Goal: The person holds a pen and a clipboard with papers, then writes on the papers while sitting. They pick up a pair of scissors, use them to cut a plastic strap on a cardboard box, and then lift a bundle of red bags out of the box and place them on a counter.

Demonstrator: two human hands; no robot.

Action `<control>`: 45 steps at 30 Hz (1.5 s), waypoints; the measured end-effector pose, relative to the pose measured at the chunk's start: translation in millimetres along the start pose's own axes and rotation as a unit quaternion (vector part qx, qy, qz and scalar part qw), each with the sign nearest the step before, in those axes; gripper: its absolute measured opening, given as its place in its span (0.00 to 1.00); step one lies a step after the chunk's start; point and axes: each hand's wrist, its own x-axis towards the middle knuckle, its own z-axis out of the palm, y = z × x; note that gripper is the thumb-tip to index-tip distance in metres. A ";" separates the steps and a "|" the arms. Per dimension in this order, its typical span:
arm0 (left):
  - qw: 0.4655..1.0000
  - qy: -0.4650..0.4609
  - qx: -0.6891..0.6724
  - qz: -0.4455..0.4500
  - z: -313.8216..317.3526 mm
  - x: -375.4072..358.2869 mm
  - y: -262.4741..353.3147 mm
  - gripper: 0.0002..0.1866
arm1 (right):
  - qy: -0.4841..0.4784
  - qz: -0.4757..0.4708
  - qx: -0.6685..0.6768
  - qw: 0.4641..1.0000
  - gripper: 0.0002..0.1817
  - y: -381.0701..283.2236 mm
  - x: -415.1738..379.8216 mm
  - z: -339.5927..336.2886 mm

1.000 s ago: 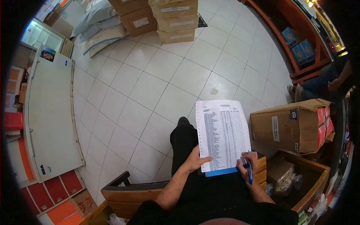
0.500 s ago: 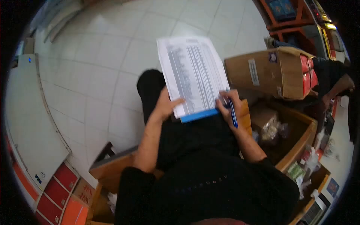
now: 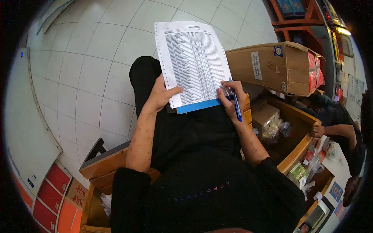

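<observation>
A printed sheet of paper (image 3: 194, 62) with punched holes along its left edge lies over a blue folder (image 3: 200, 105) above my lap. My left hand (image 3: 160, 95) is closed on the lower left edge of the sheet, thumb on top and the other fingers hidden beneath. At the lower right corner, my right hand (image 3: 233, 97) grips the sheet and folder. A blue pen (image 3: 236, 106) is also tucked in that hand, its lower end pointing back toward my wrist.
A large cardboard box (image 3: 264, 70) stands to the right, with red packaging at its end. Beside me is an open wooden drawer (image 3: 299, 151) holding bagged items. Another person's hand (image 3: 319, 131) rests at the drawer's edge. Red drawers (image 3: 58, 177) stand at the lower left.
The view has shifted and sharpened; the sheet and both hands now appear slightly higher and further left. At the right, the other person's hand has come to the drawer edge.
</observation>
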 end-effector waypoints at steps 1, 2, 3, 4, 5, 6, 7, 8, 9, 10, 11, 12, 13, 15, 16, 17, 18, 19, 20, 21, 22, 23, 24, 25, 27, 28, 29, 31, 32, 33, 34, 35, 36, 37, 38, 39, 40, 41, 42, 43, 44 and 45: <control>1.000 0.001 -0.003 0.001 0.1 -0.8 0.6 0.28 | -0.010 0.008 -0.005 1.000 0.14 -1.5 0.4 -1.7; 1.000 0.002 -0.005 0.001 0.3 -2.2 1.3 0.28 | -0.021 0.017 -0.010 1.000 0.14 -3.5 0.3 -3.1; 1.000 0.003 0.005 -0.005 0.9 -2.5 3.2 0.28 | -0.024 0.019 -0.003 1.000 0.14 -6.8 3.1 -3.8; 1.000 0.001 0.003 -0.004 0.9 -2.7 2.8 0.28 | -0.023 0.020 -0.005 1.000 0.14 -10.9 6.7 -7.8; 1.000 0.004 0.000 -0.003 2.4 -1.7 1.4 0.28 | -0.049 0.028 -0.021 0.998 0.12 -13.9 11.1 -14.0; 1.000 0.006 -0.002 -0.001 2.5 -1.5 1.8 0.28 | -0.074 0.036 -0.036 0.996 0.10 -16.7 14.1 -17.1; 1.000 0.003 -0.003 -0.001 3.1 -2.2 2.1 0.28 | -0.072 0.037 -0.039 0.996 0.10 -14.4 14.8 -20.4; 1.000 0.007 0.001 -0.003 3.7 -3.3 2.7 0.28 | -0.039 0.112 0.061 0.991 0.08 -10.3 16.6 -24.4; 1.000 0.013 0.005 -0.003 3.7 -2.7 3.7 0.28 | -0.005 0.183 0.162 0.970 0.06 -6.9 19.8 -26.6; 1.000 0.011 0.005 -0.003 3.0 -2.1 3.6 0.28 | -0.004 0.184 0.160 0.970 0.06 -16.2 28.8 -25.2; 1.000 0.010 0.010 -0.003 2.7 -2.5 2.6 0.29 | 0.035 0.230 0.250 0.940 0.06 -26.4 37.9 -22.8; 1.000 0.010 0.015 -0.002 3.2 -2.5 2.8 0.30 | 0.074 0.272 0.336 0.899 0.06 -33.3 45.8 -19.0; 1.000 0.008 0.014 -0.002 3.9 -2.8 3.4 0.30 | 0.054 0.257 0.357 0.897 0.01 -27.6 47.9 -14.4; 1.000 0.023 0.021 -0.002 5.5 -3.9 5.9 0.30 | 0.060 0.227 0.253 0.938 0.06 -10.0 42.2 2.9; 1.000 0.019 0.019 0.000 5.1 -3.1 4.4 0.30 | 0.083 0.236 0.235 0.939 0.07 -4.1 40.1 11.6; 1.000 0.015 0.007 0.001 3.2 -2.1 1.9 0.29 | 0.082 0.205 0.163 0.962 0.16 1.8 37.6 16.7; 1.000 0.011 -0.004 0.001 2.3 -1.4 0.9 0.29 | 0.084 0.204 0.158 0.962 0.16 4.3 36.1 17.8; 1.000 0.014 -0.001 -0.009 1.5 -1.1 0.5 0.29 | 0.111 0.220 0.128 0.961 0.18 6.9 34.8 18.8; 1.000 0.013 -0.001 -0.008 1.9 0.0 -0.3 0.29 | 0.139 0.236 0.101 0.957 0.20 9.7 33.7 20.5; 1.000 0.011 -0.003 -0.010 2.3 -1.4 1.6 0.30 | 0.168 0.226 0.095 0.955 0.20 4.6 35.5 21.3; 1.000 0.010 -0.005 -0.012 2.1 -2.6 2.9 0.30 | 0.170 0.228 0.096 0.954 0.20 9.1 33.5 22.2; 1.000 0.009 -0.004 -0.011 1.8 -2.2 3.5 0.30 | 0.159 0.240 0.108 0.952 0.19 17.3 32.7 23.4; 1.000 0.009 -0.005 -0.011 2.2 -2.0 3.6 0.31 | 0.149 0.253 0.119 0.949 0.18 15.8 35.2 23.5; 1.000 0.009 -0.007 -0.012 2.7 -2.7 3.2 0.31 | 0.149 0.255 0.119 0.948 0.18 13.4 35.2 23.0; 1.000 0.009 -0.010 -0.010 3.6 -2.8 4.0 0.31 | 0.131 0.262 0.083 0.952 0.15 5.7 36.9 22.1; 1.000 0.011 -0.014 -0.007 4.1 -2.5 4.2 0.31 | 0.131 0.262 0.083 0.952 0.15 4.4 36.7 22.0; 1.000 0.011 -0.014 -0.007 4.0 -2.0 4.1 0.31 | 0.131 0.260 0.076 0.954 0.15 3.6 36.6 22.1; 1.000 0.014 -0.015 -0.010 3.8 -2.0 2.8 0.31 | 0.129 0.259 0.068 0.955 0.15 3.5 36.5 22.5; 1.000 0.015 -0.016 -0.010 3.7 -1.6 2.9 0.31 | 0.124 0.245 0.058 0.960 0.15 3.7 37.1 23.2; 1.000 0.013 -0.017 -0.011 3.4 -1.5 3.2 0.31 | 0.119 0.231 0.048 0.964 0.15 2.8 37.5 23.9; 1.000 0.011 -0.018 -0.013 3.2 -2.0 3.2 0.31 | 0.119 0.233 0.049 0.964 0.15 1.7 37.3 23.9; 1.000 0.012 -0.017 -0.014 2.7 -2.4 3.2 0.31 | 0.112 0.229 0.036 0.966 0.16 0.4 37.6 23.5; 1.000 0.014 -0.013 -0.021 2.5 -2.4 3.4 0.31 | 0.106 0.225 0.022 0.968 0.16 -0.5 37.9 23.0; 0.999 0.015 -0.008 -0.027 2.5 -2.4 3.7 0.31 | 0.106 0.225 0.023 0.968 0.16 2.1 36.1 23.5; 1.000 0.014 -0.007 -0.027 2.7 -1.9 3.5 0.31 | 0.116 0.211 0.019 0.970 0.15 6.9 33.9 24.6; 1.000 0.013 -0.014 -0.020 2.5 -1.5 2.6 0.31 | 0.126 0.197 0.017 0.972 0.14 7.2 34.1 25.1; 1.000 0.011 -0.021 -0.014 2.5 -1.5 1.6 0.31 | 0.127 0.197 0.017 0.972 0.14 7.0 32.9 24.5; 1.000 0.011 -0.020 -0.012 2.2 -1.1 1.2 0.31 | 0.208 0.308 0.173 0.912 0.12 6.6 31.7 23.6; 1.000 0.014 -0.013 -0.014 2.0 -0.6 1.3 0.31 | 0.279 0.405 0.320 0.810 0.10 5.2 32.6 22.5; 1.000 0.018 -0.005 -0.018 2.1 -0.9 1.4 0.31 | 0.300 0.430 0.378 0.763 0.09 6.2 36.1 18.0; 1.000 0.018 -0.005 -0.018 2.6 -1.4 1.5 0.31 | 0.300 0.430 0.378 0.763 0.09 7.1 36.8 12.2; 1.000 0.018 -0.005 -0.017 3.3 -1.6 2.3 0.31 | 0.287 0.435 0.462 0.718 0.10 7.2 37.5 6.3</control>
